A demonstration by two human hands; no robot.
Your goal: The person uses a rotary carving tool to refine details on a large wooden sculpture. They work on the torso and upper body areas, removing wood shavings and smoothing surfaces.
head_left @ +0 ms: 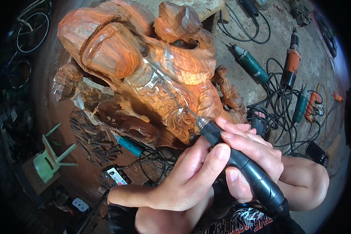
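A large reddish-brown wood carving (148, 84) with glossy, wet-looking patches fills the upper middle of the head view. In front of it, both hands grip a black rotary carving tool (257, 175), slanted with its tip toward the carving. My left hand (191, 177) is closed about the tool's front part, thumb along its side and the other fingers partly hidden. From the right, my right hand (255, 150) wraps its fingers over the body. The thin metal bit (192, 113) meets the carved swirls, or hovers just off them; I cannot tell which.
Several power tools lie at the right, among them a green one (250, 64), an orange one (292, 64) and tangled black cords (279, 93). A teal tool (128, 146) and many thin carving tools (91, 136) lie below the carving. A pale green stool (46, 165) is at left.
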